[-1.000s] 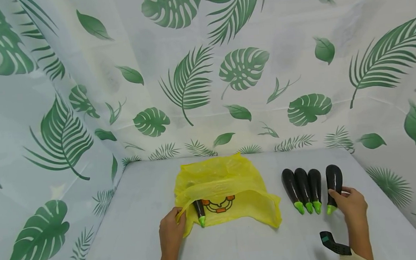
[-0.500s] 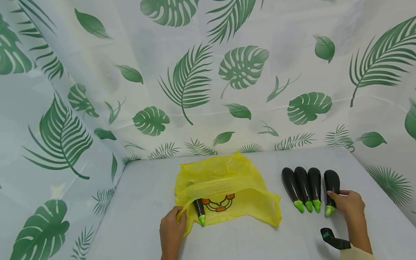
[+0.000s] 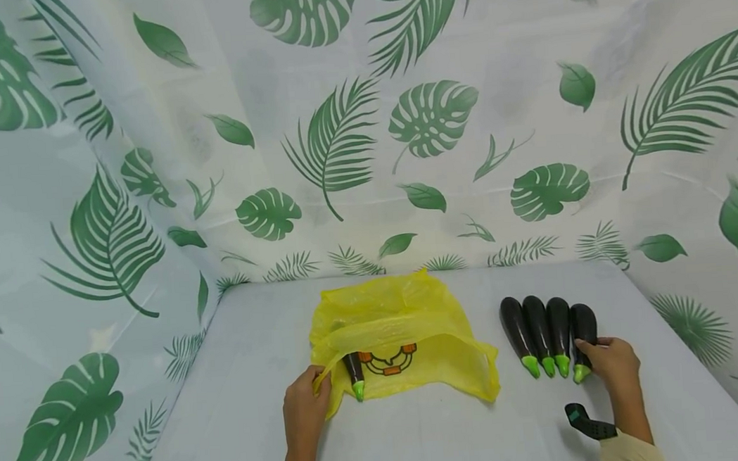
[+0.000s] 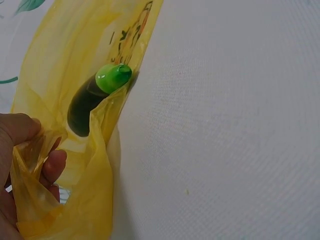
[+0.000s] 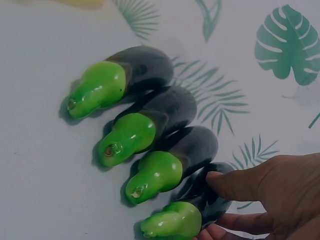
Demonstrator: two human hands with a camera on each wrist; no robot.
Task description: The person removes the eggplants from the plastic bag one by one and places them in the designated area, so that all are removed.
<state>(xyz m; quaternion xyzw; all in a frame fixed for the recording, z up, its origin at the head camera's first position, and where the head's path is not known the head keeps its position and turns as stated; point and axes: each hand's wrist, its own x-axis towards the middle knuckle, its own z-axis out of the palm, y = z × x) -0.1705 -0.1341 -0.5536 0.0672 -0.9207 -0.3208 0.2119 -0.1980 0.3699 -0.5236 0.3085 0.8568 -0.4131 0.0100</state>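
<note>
My left hand [image 3: 307, 396] pinches the left edge of the mouth of a yellow plastic bag [image 3: 410, 383]. Inside the bag lies one dark eggplant [image 3: 354, 371], its green stem end [image 4: 113, 78] poking toward the opening; the rest is hidden under the film. On the right, my right hand [image 3: 613, 363] grips the rightmost eggplant [image 3: 584, 326] between thumb and fingers. Three more eggplants [image 3: 536, 329] lie close beside it on the left, with green ends toward me. In the right wrist view the thumb presses on top of the held eggplant [image 5: 172, 220].
Everything lies on a white table [image 3: 420, 439] backed by a leaf-printed curtain [image 3: 363, 132]. A black wrist device [image 3: 590, 423] sits at my right forearm. Bare table surface shows between the bag and the eggplants.
My right hand has moved the held eggplant left and slightly toward me, closing the gap to the other three. The left hand and bag have stayed put.
</note>
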